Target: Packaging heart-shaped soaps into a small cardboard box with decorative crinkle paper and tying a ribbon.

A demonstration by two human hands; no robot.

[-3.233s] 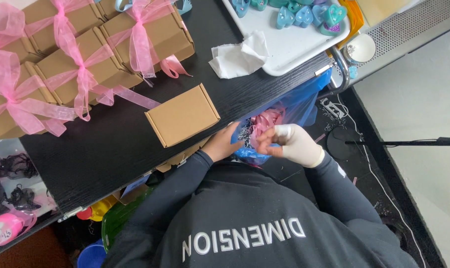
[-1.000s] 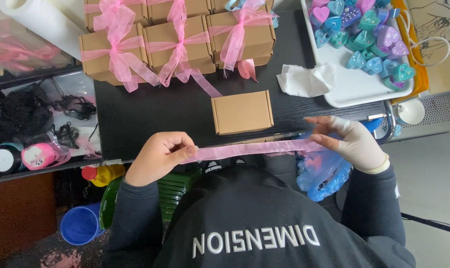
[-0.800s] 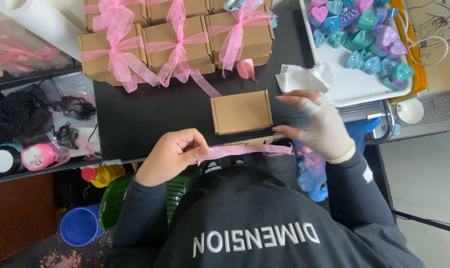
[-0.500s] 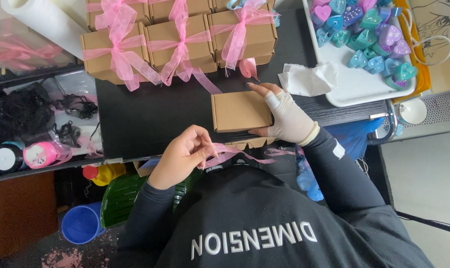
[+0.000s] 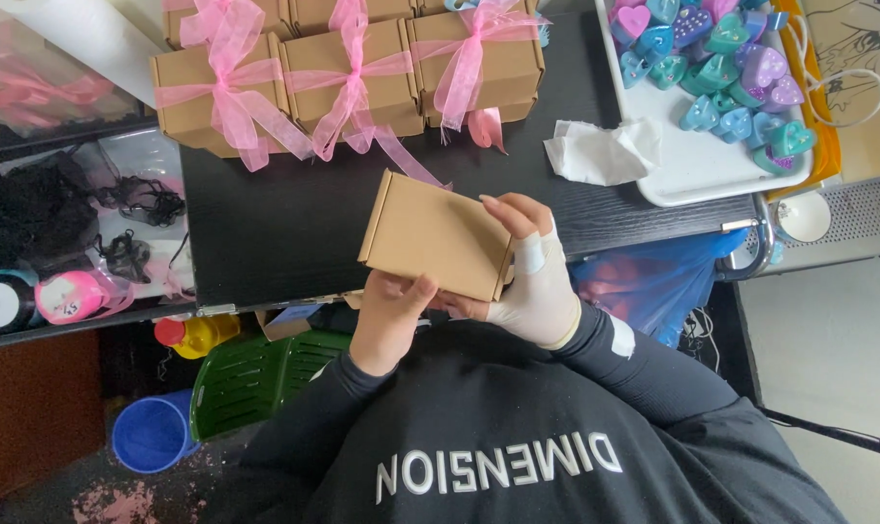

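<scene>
Half a second ago the box [image 5: 438,235] lay flat on the black table [image 5: 265,228] with the gloved hand on top; now it is lifted off the table and tilted, between both hands, in front of the chest.

At the far left edge, clear bags [image 5: 32,82] with pink content are blurred and partly cut off. Below them a dark tangle [image 5: 42,209] is hard to make out, and a pink spool [image 5: 76,294] lies near. Under the table edge stand a yellow bottle [image 5: 199,334], a green crate [image 5: 255,374] and a blue bucket [image 5: 150,432], each partly hidden.

Three finished boxes [image 5: 348,68] with pink bows stand in a row at the far side; the top border cuts off more behind them.

One hand [image 5: 389,320], bare, grips the near left corner of the box, thumb on top, the other fingers hidden beneath. The other hand [image 5: 532,277], in a white glove, clasps the right end, fingers curled over the top.

To the right lies a crumpled tissue [image 5: 603,150], then a white tray [image 5: 697,160] with heart-shaped pieces [image 5: 721,63], cut off above. A blue bag [image 5: 663,281] hangs below the table, partly behind the arm.
</scene>
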